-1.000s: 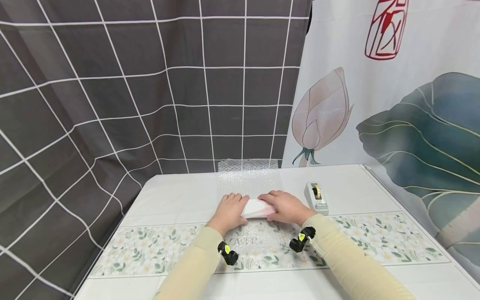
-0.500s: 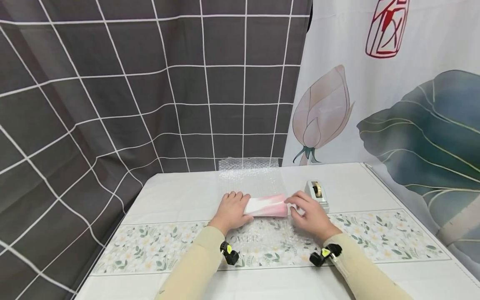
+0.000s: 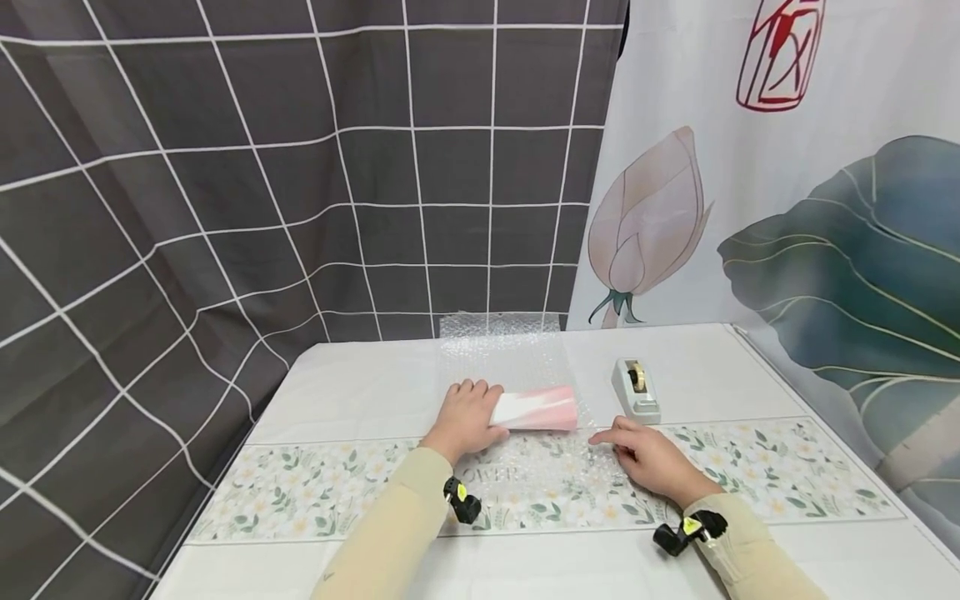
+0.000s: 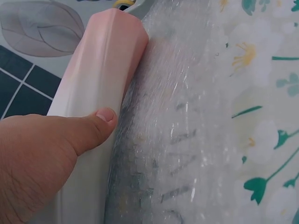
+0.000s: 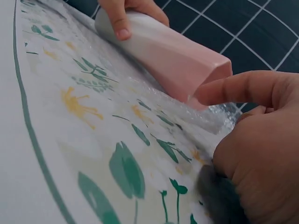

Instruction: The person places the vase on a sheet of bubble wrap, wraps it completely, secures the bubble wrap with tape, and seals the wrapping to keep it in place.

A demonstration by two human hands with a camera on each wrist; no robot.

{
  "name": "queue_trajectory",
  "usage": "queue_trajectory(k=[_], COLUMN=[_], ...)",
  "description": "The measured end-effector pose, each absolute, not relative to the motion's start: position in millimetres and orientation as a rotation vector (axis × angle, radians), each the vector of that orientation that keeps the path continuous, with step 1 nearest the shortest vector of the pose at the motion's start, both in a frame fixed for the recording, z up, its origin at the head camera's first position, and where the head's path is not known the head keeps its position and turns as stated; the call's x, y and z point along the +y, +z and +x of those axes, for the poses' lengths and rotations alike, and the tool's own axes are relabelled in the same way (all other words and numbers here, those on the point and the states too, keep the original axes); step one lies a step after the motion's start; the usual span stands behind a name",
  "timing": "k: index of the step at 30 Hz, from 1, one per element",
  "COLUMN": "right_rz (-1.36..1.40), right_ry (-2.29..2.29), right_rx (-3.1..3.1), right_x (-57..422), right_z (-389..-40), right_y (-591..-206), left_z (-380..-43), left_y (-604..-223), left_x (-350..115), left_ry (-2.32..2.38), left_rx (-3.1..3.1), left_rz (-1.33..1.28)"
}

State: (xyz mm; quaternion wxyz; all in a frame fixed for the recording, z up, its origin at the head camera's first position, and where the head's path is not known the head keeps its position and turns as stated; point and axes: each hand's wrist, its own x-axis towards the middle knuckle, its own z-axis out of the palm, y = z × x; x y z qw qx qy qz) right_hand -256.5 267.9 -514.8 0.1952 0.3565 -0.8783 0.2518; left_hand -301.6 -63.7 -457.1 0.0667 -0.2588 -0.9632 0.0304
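A faceted vase (image 3: 536,408), white fading to pink at its open end, lies on its side on a sheet of bubble wrap (image 3: 504,362). My left hand (image 3: 467,419) holds the white end, its thumb along the near side in the left wrist view. The pink mouth (image 5: 217,74) faces right and shows a hollow in the right wrist view. Near the wrap's right edge is my right hand (image 3: 654,460), its index finger stretched toward the vase and the other fingers bent. I cannot tell whether that fingertip touches the wrap. Nothing shows in its grasp.
A tape dispenser (image 3: 636,390) with a yellowish roll stands on the table behind my right hand. The white table (image 3: 360,383) carries a floral band (image 3: 300,492). A dark grid curtain (image 3: 450,167) and a white flower-printed curtain (image 3: 675,83) hang behind.
My right hand has let go of the vase and moved right and toward me, uncovering the pink end. My left hand keeps its hold, and the vase stays in place.
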Motion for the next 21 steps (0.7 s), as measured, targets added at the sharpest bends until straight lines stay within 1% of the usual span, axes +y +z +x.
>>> queue_trajectory(k=[12,21], right_rz=[1.107,1.115], right_ry=[0.819,0.827], right_rx=[-2.419,-2.386], right_x=[268.3,267.4], right_z=[-252.4,-252.7], right_y=[-518.3,-518.9], left_z=[-302.4,-298.9], left_y=[-447.5,-439.7], left_x=[-62.6,-58.7], left_ry=[0.094,0.036], left_rx=[-2.957,-3.012], left_rz=[-0.792,-0.784])
